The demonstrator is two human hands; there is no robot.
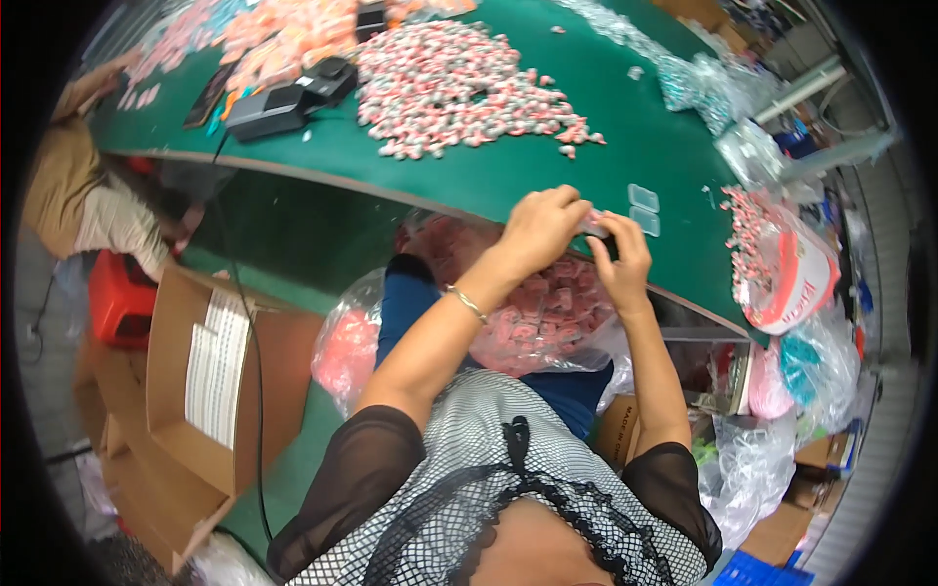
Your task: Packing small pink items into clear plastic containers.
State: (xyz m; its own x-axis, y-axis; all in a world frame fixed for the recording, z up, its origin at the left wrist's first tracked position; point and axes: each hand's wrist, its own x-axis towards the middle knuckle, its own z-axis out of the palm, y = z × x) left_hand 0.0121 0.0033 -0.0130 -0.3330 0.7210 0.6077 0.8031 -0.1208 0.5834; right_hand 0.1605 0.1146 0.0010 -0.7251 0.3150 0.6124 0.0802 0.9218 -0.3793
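At the front edge of the green table (674, 264), my left hand (540, 230) and my right hand (623, 262) meet, fingers closed around a small pink-and-clear plastic case (592, 224). Fingers cover much of the case, so whether its lid is up or down cannot be seen. Just right of my hands an opened clear plastic case (644, 210) lies flat on the table. Below my hands, a large clear bag (547, 317) of many small pink cases rests at my lap. A heap of small pink-and-white pieces (459, 88) is spread farther back.
Orange and pink pieces (278, 39) lie at the far left near a black device (278, 105). To the right, a white-and-red tub (796, 269) sits by spilled pink pieces. An open carton (215, 381) stands at left, below another person's arm (83, 93).
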